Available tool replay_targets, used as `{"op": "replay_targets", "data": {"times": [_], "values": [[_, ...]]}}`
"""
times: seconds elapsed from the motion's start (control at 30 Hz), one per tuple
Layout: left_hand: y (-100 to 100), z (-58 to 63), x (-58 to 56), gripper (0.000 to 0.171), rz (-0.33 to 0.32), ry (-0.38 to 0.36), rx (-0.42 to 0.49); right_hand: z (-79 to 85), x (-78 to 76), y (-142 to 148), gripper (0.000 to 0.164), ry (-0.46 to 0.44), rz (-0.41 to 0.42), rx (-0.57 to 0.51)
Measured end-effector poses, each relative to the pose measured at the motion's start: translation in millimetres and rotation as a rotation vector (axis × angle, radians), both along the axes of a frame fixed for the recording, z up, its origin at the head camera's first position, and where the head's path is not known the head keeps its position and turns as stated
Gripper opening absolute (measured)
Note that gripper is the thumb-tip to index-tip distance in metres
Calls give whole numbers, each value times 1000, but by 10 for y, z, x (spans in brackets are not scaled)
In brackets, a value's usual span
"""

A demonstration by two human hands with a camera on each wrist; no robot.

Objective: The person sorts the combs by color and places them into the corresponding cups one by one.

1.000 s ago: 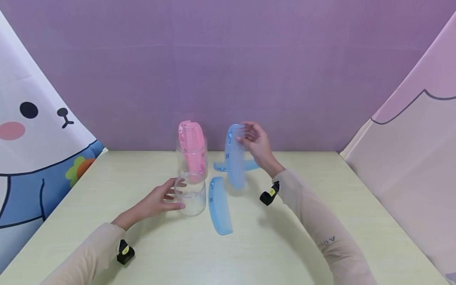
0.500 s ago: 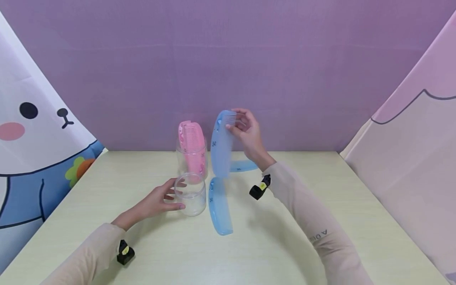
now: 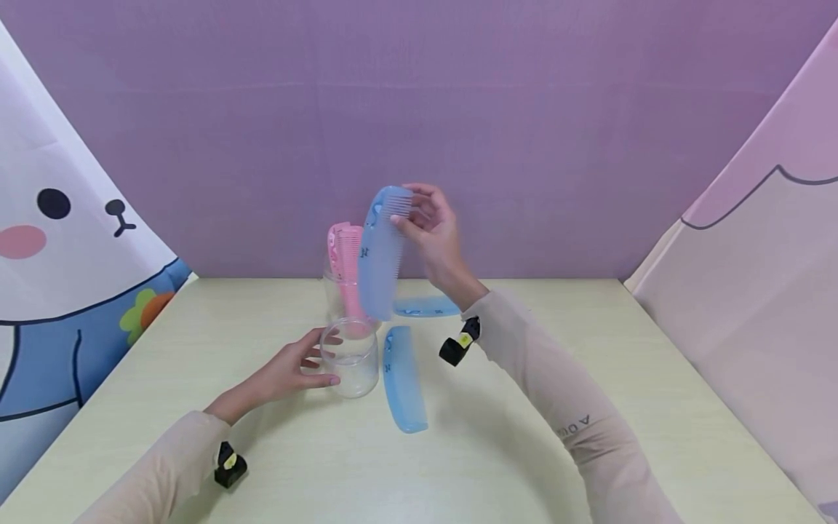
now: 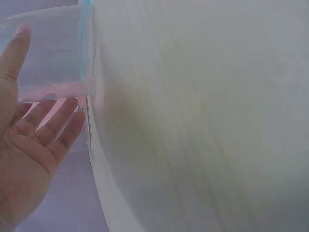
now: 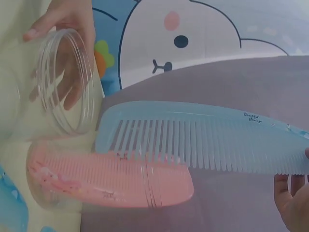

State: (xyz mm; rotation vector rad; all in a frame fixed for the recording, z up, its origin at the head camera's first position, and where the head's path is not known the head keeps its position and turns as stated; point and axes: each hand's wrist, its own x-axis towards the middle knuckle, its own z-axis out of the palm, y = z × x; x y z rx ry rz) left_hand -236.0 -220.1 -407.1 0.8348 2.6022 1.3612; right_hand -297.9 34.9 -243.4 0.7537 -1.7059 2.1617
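My right hand [image 3: 435, 236] pinches a translucent blue comb [image 3: 378, 266] near its upper end, raised above the table. The comb hangs nearly upright and overlaps the pink combs [image 3: 345, 255] behind it in the head view. Those pink combs stand in a clear jar [image 3: 332, 297] at the back. In front of it is a second clear jar [image 3: 356, 375], with nothing inside. My left hand [image 3: 284, 372] holds this front jar from its left side, thumb in front and fingers behind. The right wrist view shows the blue comb [image 5: 193, 135] with its teeth down, near the jar's mouth [image 5: 67, 82].
One blue comb [image 3: 404, 382] lies on the pale table [image 3: 458, 466] just right of the front jar. Another blue comb [image 3: 428, 306] lies crosswise farther back. A purple cloth backdrop [image 3: 524, 145] rises behind the table, with printed cloths [image 3: 78, 255] at the sides.
My right hand has moved left and up with the blue comb, from over the back comb to in front of the pink combs. The left hand and front jar have stayed put.
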Motion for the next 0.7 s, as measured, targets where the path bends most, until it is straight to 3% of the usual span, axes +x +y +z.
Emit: {"op": "replay_targets", "data": {"times": [0.5, 0.7], "values": [[6, 20, 12, 74, 1, -1, -3, -234, 99, -294, 44, -33, 56, 18], [8, 23, 20, 76, -17, 15, 11, -410, 123, -355, 42, -42, 43, 96]]}}
